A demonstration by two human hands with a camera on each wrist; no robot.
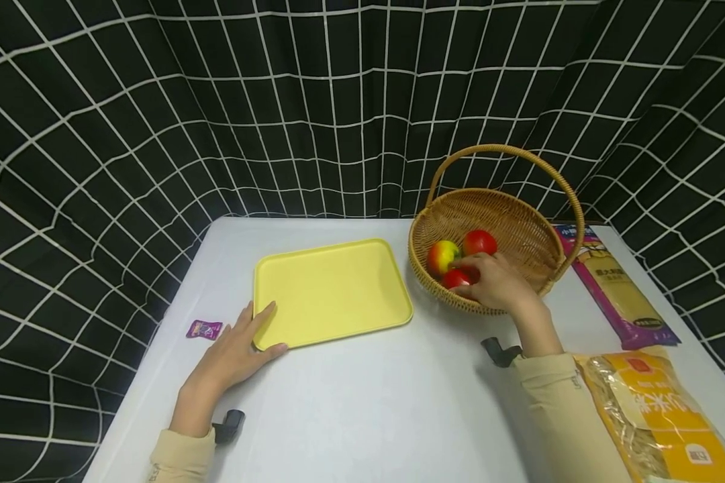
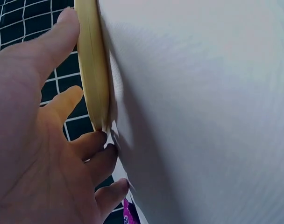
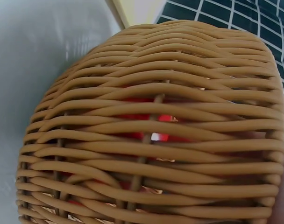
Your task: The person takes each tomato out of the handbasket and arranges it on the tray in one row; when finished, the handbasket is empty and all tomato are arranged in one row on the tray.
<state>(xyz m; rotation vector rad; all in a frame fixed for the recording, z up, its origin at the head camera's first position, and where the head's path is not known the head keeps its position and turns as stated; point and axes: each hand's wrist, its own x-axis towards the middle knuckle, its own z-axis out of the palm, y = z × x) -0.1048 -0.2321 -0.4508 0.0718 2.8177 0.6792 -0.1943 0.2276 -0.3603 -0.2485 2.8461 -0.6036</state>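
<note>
The right grip [image 1: 494, 282], clamped on an apple [image 1: 456, 278], may knock fruit [image 1: 440, 255] beside it; the spread left grip [image 1: 233, 351] may shove the tray [image 1: 338, 292].

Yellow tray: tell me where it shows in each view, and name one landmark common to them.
Head: yellow tray lies left of centre, left hand at its near-left corner.
Left wrist: its rim, edge-on, upper left.
Right wrist: a pale yellow part, top edge, above the wicker basket.
Shared landmark: black cloth with white grid lines.
</note>
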